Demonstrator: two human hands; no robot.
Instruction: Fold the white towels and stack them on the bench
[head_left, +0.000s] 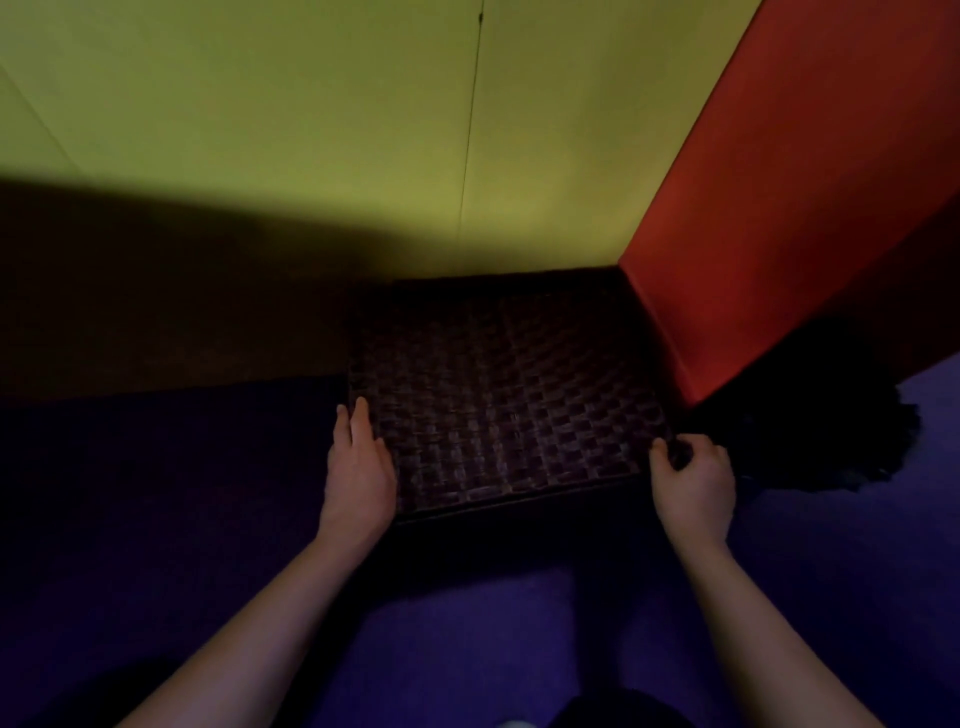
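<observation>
While dim light falls, left hand (358, 462) flat on woven lid (509, 395); right hand (693, 480) pinching its corner

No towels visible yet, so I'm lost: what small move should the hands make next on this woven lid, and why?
Probably lift the woven lid: the left hand lies along its left edge, the right hand pinches its near right corner, and no towels show.

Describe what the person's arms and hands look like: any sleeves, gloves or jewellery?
Both forearms are bare as far as the picture shows, with no sleeve in view. The left hand and right hand wear no gloves. No ring, watch or bracelet can be made out, though the light is dim, so a small one could be missed.
</observation>
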